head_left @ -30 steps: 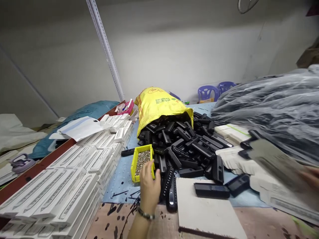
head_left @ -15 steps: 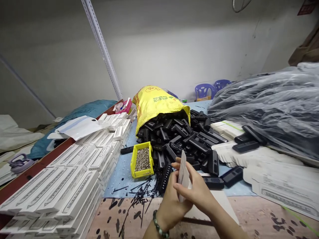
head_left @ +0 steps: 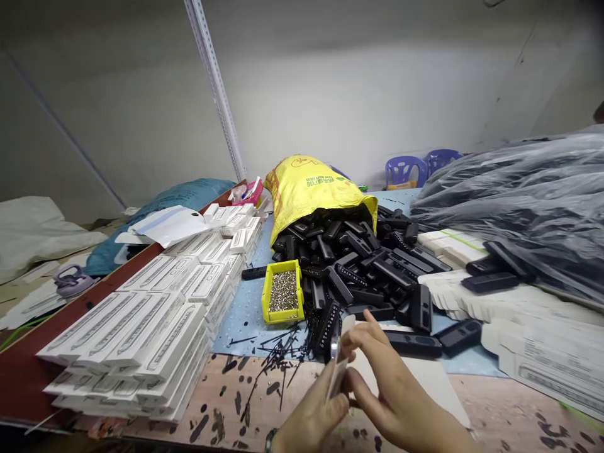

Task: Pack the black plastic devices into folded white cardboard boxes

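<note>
Near the table's front edge, my left hand [head_left: 314,409] grips a thin white carton [head_left: 336,380], thumb along its near side. The carton stands on end and is seen nearly edge-on; a shiny strip shows near its upper part. On the carton's right side is my right hand [head_left: 394,384], its bent fingers against the upper edge and the thumb lower down; one finger is raised off it. Just beyond the hands lies a black case with a row of white numbers [head_left: 326,330], at the edge of a heap of similar black cases [head_left: 372,264].
Finished-looking white boxes [head_left: 141,321] are stacked at left. A yellow bin of small metal parts [head_left: 267,302] stands beside black sticks [head_left: 278,355]. Behind, a yellow sack [head_left: 311,189] spills the cases. Flat white cartons [head_left: 552,352] and grey plastic sheeting [head_left: 519,189] lie at right.
Both hands have moved slightly down with the carton, and the right fingers have shifted along its upper edge. The view has turned a little left, so the scene sits further right.
</note>
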Available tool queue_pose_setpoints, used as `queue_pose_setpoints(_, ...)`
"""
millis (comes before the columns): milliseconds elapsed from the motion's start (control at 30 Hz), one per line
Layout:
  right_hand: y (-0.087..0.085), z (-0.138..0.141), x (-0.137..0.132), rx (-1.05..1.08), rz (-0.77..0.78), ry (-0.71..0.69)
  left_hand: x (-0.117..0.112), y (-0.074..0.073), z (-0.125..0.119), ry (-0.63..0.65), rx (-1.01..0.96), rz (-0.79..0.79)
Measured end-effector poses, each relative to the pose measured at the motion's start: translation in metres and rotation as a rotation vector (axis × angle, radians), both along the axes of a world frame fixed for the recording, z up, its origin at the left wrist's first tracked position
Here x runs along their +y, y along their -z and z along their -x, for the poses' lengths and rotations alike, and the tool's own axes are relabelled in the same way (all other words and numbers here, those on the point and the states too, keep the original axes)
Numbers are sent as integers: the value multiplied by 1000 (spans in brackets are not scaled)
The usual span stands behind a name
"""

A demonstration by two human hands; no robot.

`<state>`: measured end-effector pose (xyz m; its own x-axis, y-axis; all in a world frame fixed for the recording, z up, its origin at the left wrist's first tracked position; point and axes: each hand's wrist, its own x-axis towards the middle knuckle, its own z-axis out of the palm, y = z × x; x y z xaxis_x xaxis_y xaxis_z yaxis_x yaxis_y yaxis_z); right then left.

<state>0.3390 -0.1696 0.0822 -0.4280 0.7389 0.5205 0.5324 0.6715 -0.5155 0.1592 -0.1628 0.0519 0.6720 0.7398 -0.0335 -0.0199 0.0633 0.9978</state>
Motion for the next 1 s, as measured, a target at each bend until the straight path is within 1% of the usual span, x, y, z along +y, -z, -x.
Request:
queue_pose_setpoints(67,-8,-2,1,-33,110,-84,-4,-3,4,-1,-50,-22)
queue_pose_setpoints(100,-9,-5,2,-38,181,-155,-6,-4,6,0,-60,-30)
queue_pose_setpoints(133,-7,-7,4,8,258,-212,-7,-4,10,-1,-65,-27)
queue_pose_setpoints(167,-3,-8,6,124,338,-235,-9,-5,13,-6,-73,-12)
queue_pose_setpoints(233,11,-5,9,484,491,-213,-13,-4,19,-8,-86,38)
queue_pose_setpoints(267,18,0,9,653,588,-206,-15,-3,21,-6,-84,54)
queue_pose_setpoints(300,26,6,8,775,703,-220,-18,-2,22,-3,-76,59)
queue_pose_setpoints(333,32,13,6,824,829,-253,-21,0,23,10,-64,65)
queue_pose_setpoints(367,38,21,3,807,944,-279,-24,3,23,30,-44,79)
queue_pose_setpoints(400,43,29,0,767,1023,-264,-28,6,23,30,-15,90)
queue_pose_setpoints(433,47,36,-3,735,1058,-204,-33,10,23,-14,34,89)
queue_pose_setpoints(467,51,43,-5,715,1050,-112,-37,15,23,-102,116,74)
queue_pose_setpoints(533,60,55,-7,698,956,83,-46,26,23,-371,351,-3)
queue_pose_setpoints(567,65,60,-7,690,897,148,-51,32,23,-511,457,-61)
queue_pose_setpoints(600,70,64,-8,669,826,177,-54,38,24,-612,530,-121)
queue_pose_setpoints(633,74,68,-8,635,746,166,-57,44,26,-659,566,-186)
queue_pose_setpoints(667,77,70,-10,589,665,113,-60,50,29,-678,577,-261)
queue_pose_setpoints(767,79,72,-20,443,435,-183,-66,63,38,-734,627,-468)
queue_pose_setpoints(800,77,72,-23,399,384,-241,-69,66,41,-770,655,-501)
queue_pose_setpoints(833,74,72,-27,360,354,-262,-71,69,43,-811,680,-513)
queue_pose_setpoints(867,71,73,-30,334,350,-246,-75,71,46,-849,695,-513)
queue_pose_setpoints(933,65,77,-34,326,420,-177,-82,74,49,-900,687,-492)
queue_pose_setpoints(1000,63,85,-36,358,481,-150,-88,77,54,-964,659,-454)
